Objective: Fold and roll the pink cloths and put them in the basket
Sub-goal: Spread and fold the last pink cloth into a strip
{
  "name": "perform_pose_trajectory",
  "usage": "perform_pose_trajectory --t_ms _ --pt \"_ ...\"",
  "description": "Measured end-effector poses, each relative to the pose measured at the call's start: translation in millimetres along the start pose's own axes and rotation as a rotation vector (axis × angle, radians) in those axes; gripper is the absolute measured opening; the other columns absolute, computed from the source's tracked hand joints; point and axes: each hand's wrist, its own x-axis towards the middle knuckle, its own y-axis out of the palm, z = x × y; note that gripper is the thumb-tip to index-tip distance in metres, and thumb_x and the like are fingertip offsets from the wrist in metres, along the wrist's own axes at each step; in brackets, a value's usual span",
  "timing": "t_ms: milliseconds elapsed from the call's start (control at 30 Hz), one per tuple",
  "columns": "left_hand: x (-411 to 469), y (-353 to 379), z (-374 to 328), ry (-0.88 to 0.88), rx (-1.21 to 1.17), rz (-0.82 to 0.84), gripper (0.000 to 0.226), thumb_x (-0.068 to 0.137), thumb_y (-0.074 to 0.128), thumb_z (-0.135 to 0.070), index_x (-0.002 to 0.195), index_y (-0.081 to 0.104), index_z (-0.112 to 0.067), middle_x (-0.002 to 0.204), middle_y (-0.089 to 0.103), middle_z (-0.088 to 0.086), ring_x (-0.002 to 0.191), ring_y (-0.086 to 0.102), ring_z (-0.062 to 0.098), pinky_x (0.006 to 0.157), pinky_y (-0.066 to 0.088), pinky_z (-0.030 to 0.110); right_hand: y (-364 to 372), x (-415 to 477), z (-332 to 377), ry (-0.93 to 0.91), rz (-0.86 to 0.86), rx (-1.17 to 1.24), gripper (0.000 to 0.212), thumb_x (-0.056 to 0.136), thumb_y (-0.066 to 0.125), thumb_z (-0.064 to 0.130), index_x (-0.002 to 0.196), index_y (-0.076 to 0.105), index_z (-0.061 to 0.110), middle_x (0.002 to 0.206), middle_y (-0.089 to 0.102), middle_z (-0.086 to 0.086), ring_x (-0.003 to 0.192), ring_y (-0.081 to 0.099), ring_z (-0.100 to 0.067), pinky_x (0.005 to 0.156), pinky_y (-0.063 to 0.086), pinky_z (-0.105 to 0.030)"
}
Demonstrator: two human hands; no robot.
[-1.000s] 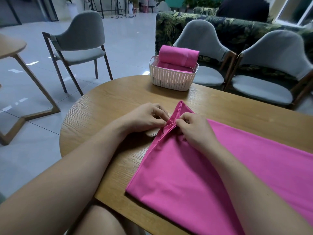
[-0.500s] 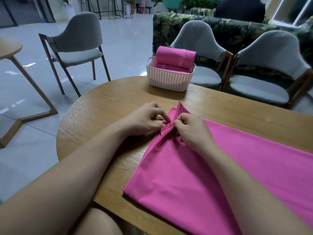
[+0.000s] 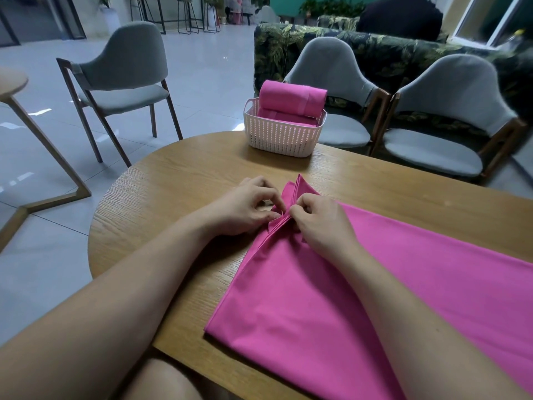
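— Pinching the layered edge of the pink cloth [image 3: 360,298], your left hand [image 3: 245,209] has thumb and forefinger closed on the fabric, with the other fingers curled above the table [image 3: 178,180].

— And your right hand [image 3: 320,223] meets it from the other side. Its curled fingertips grip the same stacked edge, so your two hands nearly touch, just short of the cloth's far corner.

— That corner points away from you, towards the basket [image 3: 281,137], and several layers show there, slightly fanned.

— The rest of your cloth lies flat on the wooden top. It is folded into a long band that runs from under your hands to the right and out of view, and its near corner lies close to the table's near rim.

— Your basket stands at the far rim, well apart from your hands. It is pale, with slatted sides.

— Two rolled pink cloths are in it. The top roll [image 3: 292,96] rises above the rim, and the lower roll [image 3: 279,115] sits beneath it.

— A grey chair [image 3: 124,70] stands off to your left, and two grey chairs [image 3: 450,90] stand behind the basket.
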Motion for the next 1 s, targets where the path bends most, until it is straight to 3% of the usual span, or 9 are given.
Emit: perform_pose_trajectory --t_ms 167,267,367,467,533,667,767,933,1000 --pt "0 -3 5 -0.055 -0.152 -0.019 0.01 0.089 0.068 -0.028 0.097 0.072 -0.033 0.12 0.054 -0.004 0.122 0.056 0.016 0.112 0.047 0.044 2 2 -4 -0.023 -0.017 -0.007 0.022 0.086 0.055 0.036 0.074 0.068 0.022 0.069 0.071 0.005 0.065 0.069 -0.019 0.068 0.059 -0.044" --pt "-5 -12 6 -0.105 -0.178 -0.013 0.008 0.086 0.069 -0.028 0.092 0.073 -0.032 0.122 0.053 -0.003 0.119 0.059 0.016 0.109 0.051 0.043 2 1 -5 -0.052 -0.021 0.021 0.036 0.096 0.054 0.045 0.076 0.069 0.019 0.069 0.071 0.003 0.064 0.069 -0.021 0.068 0.058 -0.047" --pt "-8 -21 7 -0.139 -0.06 0.013 0.037 0.09 0.056 0.002 0.085 0.075 -0.03 0.121 0.053 -0.008 0.122 0.049 0.014 0.113 0.042 0.04 1 1 -5 -0.058 -0.005 0.054 0.046 0.103 0.049 0.047 0.08 0.072 0.014 0.067 0.07 0.004 0.063 0.067 -0.019 0.07 0.058 -0.046" --pt "-9 -25 3 -0.164 0.024 0.048 0.058 0.084 0.042 0.012 0.088 0.076 -0.034 0.124 0.052 -0.011 0.124 0.042 0.015 0.108 0.029 0.028 1 1 -6 -0.07 -0.009 0.04 0.045 0.098 0.047 0.045 0.08 0.071 0.012 0.067 0.07 0.0 0.062 0.067 -0.022 0.068 0.058 -0.046" --pt "-10 -24 -2 -0.166 -0.025 0.08 0.053 0.083 0.044 0.004 0.09 0.077 -0.037 0.126 0.052 -0.013 0.125 0.041 0.012 0.105 0.028 0.023 2 1 -7 -0.068 -0.009 0.027 0.04 0.097 0.049 0.042 0.08 0.07 0.013 0.067 0.07 0.001 0.062 0.067 -0.022 0.068 0.058 -0.046" --pt "-11 -24 -6 -0.213 -0.03 0.12 0.029 0.073 0.049 -0.031 0.08 0.077 -0.038 0.12 0.053 -0.019 0.123 0.039 0.004 0.114 0.032 0.035 1 1 -7 -0.058 -0.011 0.024 0.032 0.096 0.054 0.038 0.078 0.069 0.016 0.068 0.071 0.002 0.063 0.067 -0.023 0.069 0.058 -0.047" --pt "-10 -29 -3 -0.246 0.098 0.1 0.028 0.074 0.045 -0.037 0.074 0.073 -0.042 0.114 0.055 -0.021 0.121 0.038 0.009 0.115 0.029 0.047 1 1 -7 -0.052 -0.009 0.033 0.027 0.096 0.057 0.034 0.077 0.069 0.02 0.067 0.072 0.007 0.063 0.068 -0.019 0.071 0.058 -0.046" --pt "-9 -35 -5 -0.285 0.305 0.039 0.034 0.081 0.036 -0.044 0.07 0.067 -0.036 0.114 0.053 -0.018 0.121 0.036 0.013 0.096 0.023 0.041 2 1 -7 -0.057 -0.021 0.01 0.025 0.094 0.057 0.035 0.077 0.07 0.022 0.07 0.072 0.007 0.064 0.068 -0.018 0.072 0.058 -0.045" --pt "-11 -37 -2 -0.315 0.404 0.024 0.034 0.082 0.032 -0.048 0.072 0.063 -0.037 0.118 0.051 -0.015 0.122 0.036 0.016 0.095 0.025 0.042 2 1 -6 -0.056 -0.019 0.011 0.023 0.094 0.057 0.035 0.077 0.07 0.025 0.07 0.072 0.01 0.064 0.068 -0.016 0.072 0.058 -0.044"
